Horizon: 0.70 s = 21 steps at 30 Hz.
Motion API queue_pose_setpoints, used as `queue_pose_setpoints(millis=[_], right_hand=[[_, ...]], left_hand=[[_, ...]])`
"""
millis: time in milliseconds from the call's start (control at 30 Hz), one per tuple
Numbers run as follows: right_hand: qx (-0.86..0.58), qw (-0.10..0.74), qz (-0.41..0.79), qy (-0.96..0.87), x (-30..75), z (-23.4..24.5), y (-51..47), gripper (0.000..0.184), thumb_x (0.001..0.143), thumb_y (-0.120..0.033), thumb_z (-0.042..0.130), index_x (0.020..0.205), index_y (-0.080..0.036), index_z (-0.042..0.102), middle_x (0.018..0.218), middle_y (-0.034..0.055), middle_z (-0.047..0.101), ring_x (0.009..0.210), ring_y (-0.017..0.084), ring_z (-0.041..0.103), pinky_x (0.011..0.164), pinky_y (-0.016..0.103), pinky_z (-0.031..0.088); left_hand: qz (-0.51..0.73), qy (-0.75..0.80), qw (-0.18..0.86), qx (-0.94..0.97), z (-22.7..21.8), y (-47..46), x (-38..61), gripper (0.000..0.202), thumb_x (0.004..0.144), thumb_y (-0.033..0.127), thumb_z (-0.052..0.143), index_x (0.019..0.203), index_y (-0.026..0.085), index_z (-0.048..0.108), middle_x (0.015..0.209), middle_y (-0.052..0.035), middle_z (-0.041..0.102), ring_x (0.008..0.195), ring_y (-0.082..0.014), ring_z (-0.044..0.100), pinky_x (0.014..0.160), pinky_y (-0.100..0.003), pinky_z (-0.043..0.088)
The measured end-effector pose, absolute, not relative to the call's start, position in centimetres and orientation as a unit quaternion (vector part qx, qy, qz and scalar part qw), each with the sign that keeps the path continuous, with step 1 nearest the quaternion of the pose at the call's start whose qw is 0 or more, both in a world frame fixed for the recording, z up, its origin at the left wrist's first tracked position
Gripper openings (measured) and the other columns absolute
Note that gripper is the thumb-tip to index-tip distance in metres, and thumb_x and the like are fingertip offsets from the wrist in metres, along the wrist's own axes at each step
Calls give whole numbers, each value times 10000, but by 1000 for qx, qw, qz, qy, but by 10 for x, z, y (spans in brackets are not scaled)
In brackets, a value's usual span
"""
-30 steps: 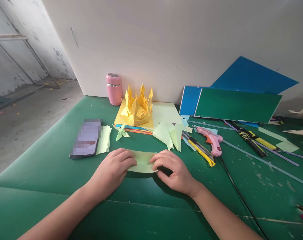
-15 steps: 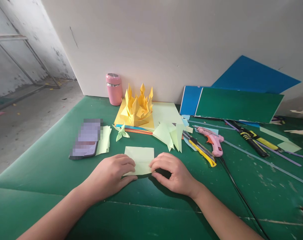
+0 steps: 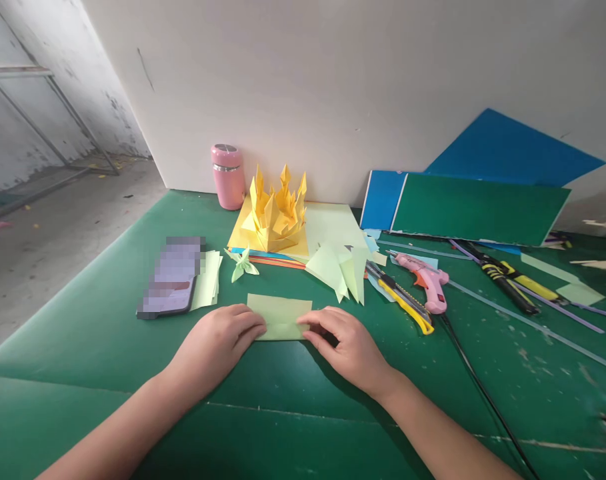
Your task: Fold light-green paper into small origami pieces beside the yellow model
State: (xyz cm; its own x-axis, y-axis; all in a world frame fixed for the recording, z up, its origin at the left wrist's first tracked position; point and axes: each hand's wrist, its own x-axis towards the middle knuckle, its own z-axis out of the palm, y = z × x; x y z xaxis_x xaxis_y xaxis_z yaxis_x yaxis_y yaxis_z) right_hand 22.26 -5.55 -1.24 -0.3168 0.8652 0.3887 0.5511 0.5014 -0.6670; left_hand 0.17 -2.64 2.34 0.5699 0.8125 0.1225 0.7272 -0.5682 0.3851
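Observation:
A pale green sheet of paper point(image 3: 281, 315) lies on the table between my hands, its near edge folded up and over. My left hand point(image 3: 226, 337) pinches the folded edge at its left end, thumb and fingers together. At the right end, my right hand point(image 3: 343, 340) grips the same fold between thumb and fingertips. Just beyond the sheet sit a small folded green paper flower point(image 3: 243, 265) and several folded green paper pieces point(image 3: 333, 270).
A phone point(image 3: 173, 283) and a stack of green paper point(image 3: 206, 283) lie left. Behind stand a yellow paper crown point(image 3: 270, 223) and a pink flask point(image 3: 229, 180). To the right are a yellow utility knife point(image 3: 405, 307), a pink glue gun point(image 3: 430, 283) with its cord, pliers point(image 3: 505, 283) and coloured boards point(image 3: 483, 210).
The paper's near edge has been turned further up and away from me, so the sheet looks shorter. My left thumb has drawn in against the fingers, and both hands have shifted slightly.

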Motion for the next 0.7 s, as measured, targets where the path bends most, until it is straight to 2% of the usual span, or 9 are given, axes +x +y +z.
queue_pose_setpoints(millis=[200,300,400,467,567,633,700], right_hand=[[-401,340,172,-833,222,-14,-57,252,917,-114,440,1010,-218,651,837,56,666,756,183,559,656,308,484],[-396,332,162,-841,221,-13,-57,287,905,-102,429,1016,-207,672,785,63,637,725,187,542,629,311,482],[-398,347,171,-832,221,-12,-58,252,900,-135,460,994,-223,677,814,61,635,759,189,564,662,319,495],[-410,371,185,-813,222,-13,-58,186,893,-167,502,961,-234,661,877,58,646,816,190,589,712,323,504],[-450,404,220,-765,223,-15,-58,149,873,-151,522,969,-238,593,833,26,648,710,158,590,642,284,504],[-449,402,226,-765,224,-14,-57,176,863,-118,509,982,-232,570,799,17,653,670,152,574,617,277,494],[-411,381,212,-801,224,-12,-56,152,865,-107,504,909,-224,592,804,28,674,722,168,580,657,299,487]], left_hand=[[132,478,157,854,20,-28,4,165,869,242,484,833,197,639,799,-22,663,687,-172,626,613,-258,470],[128,484,157,851,22,-28,5,149,863,234,474,793,205,602,748,-1,642,652,-163,610,584,-249,451],[135,464,150,862,23,-30,5,199,869,218,432,740,214,584,708,9,620,623,-151,594,561,-235,434],[141,458,145,866,23,-31,6,192,871,221,427,767,216,589,728,6,639,612,-149,594,549,-233,429],[147,453,136,869,21,-32,6,167,878,244,441,848,215,603,784,-6,679,620,-156,609,554,-242,439],[139,428,136,882,20,-31,6,193,890,252,442,828,213,621,790,-11,681,652,-160,618,583,-247,451],[122,386,137,904,21,-30,6,247,902,254,439,765,213,640,766,-10,669,672,-159,614,615,-249,458]])
